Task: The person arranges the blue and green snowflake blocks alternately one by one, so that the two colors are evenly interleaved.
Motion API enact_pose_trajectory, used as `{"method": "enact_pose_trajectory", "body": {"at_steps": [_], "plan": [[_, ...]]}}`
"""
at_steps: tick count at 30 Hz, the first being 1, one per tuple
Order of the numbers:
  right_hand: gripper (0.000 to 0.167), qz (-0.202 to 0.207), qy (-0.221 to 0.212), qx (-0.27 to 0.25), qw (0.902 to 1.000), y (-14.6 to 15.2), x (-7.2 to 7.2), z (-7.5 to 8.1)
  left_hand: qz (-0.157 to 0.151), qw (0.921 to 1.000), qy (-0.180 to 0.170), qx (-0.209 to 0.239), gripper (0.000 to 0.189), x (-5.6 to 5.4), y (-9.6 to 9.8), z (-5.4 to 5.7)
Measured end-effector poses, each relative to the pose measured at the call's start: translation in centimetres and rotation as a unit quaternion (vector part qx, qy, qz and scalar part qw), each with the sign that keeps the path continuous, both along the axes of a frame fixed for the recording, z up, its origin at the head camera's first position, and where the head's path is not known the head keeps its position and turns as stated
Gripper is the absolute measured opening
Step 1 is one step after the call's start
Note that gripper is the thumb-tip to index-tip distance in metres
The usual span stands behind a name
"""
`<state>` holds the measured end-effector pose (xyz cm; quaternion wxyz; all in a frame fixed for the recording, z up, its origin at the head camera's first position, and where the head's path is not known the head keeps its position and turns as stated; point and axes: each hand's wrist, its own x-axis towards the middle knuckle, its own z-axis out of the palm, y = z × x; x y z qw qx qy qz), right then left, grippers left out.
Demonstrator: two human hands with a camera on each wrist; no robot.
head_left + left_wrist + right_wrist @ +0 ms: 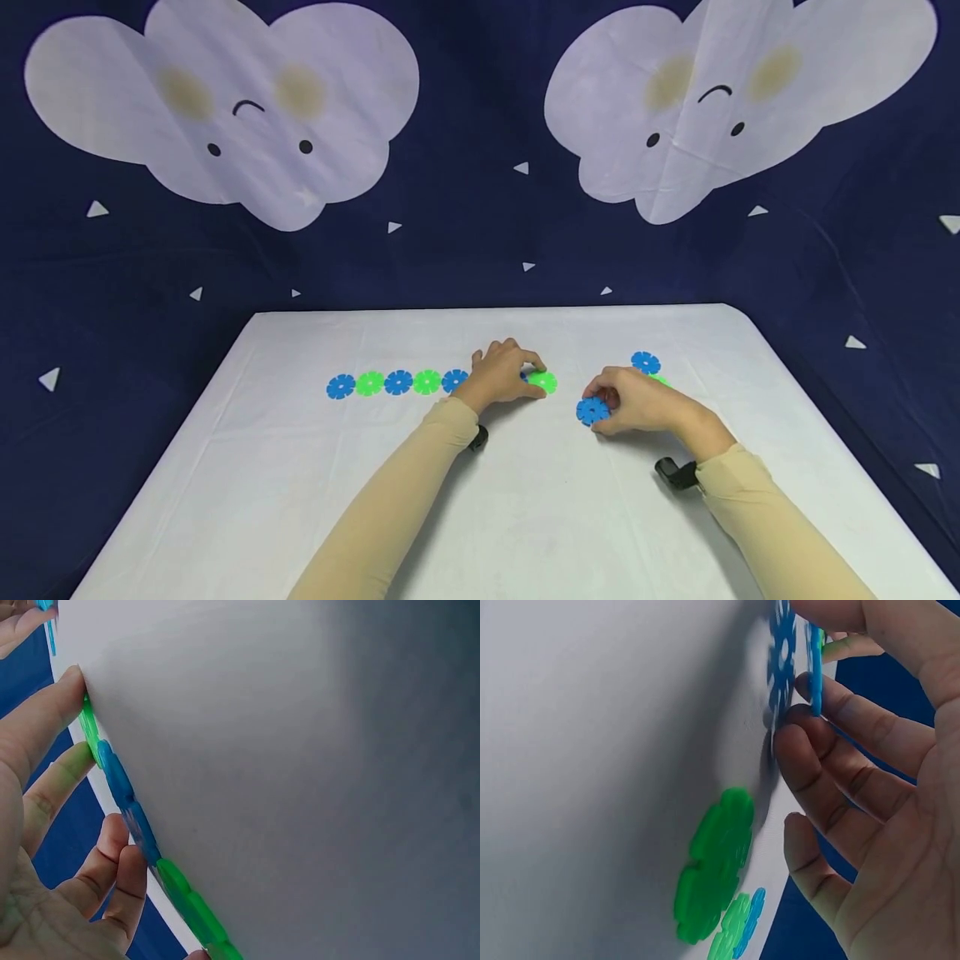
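A row of flower-shaped plastic discs, alternating blue and green, runs across the table. At its right end, my left hand pinches a green disc between thumb and index finger, the disc flat on the table. That hand hides part of the row; the left wrist view shows a blue disc beside the pinched one. My right hand holds a blue disc by its edges, thumb on the near side and fingers beyond. In the right wrist view this disc appears edge-on.
Past my right hand lie a loose blue disc and a green disc partly covered by the hand. Another green disc shows near that hand in the right wrist view. A dark cloud-patterned cloth stands behind the white table.
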<state>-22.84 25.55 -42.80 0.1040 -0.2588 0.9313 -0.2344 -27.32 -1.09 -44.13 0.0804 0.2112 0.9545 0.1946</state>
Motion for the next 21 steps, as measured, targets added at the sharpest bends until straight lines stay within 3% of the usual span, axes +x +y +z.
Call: {"method": "enact_pose_trajectory", "body": {"at_steps": [13, 21], "plan": [[0.049, -0.017, 0.026, 0.01, 0.9994, -0.1, -2.1, 1.2, -0.001, 1.0, -0.006, 0.007, 0.044, 0.0, 0.1, 0.1], [0.053, -0.023, 0.033, 0.013, 0.9991, -0.4, -3.2, 0.7, -0.002, 1.0, -0.004, 0.004, 0.045, 0.0, 0.0, 0.2]]}}
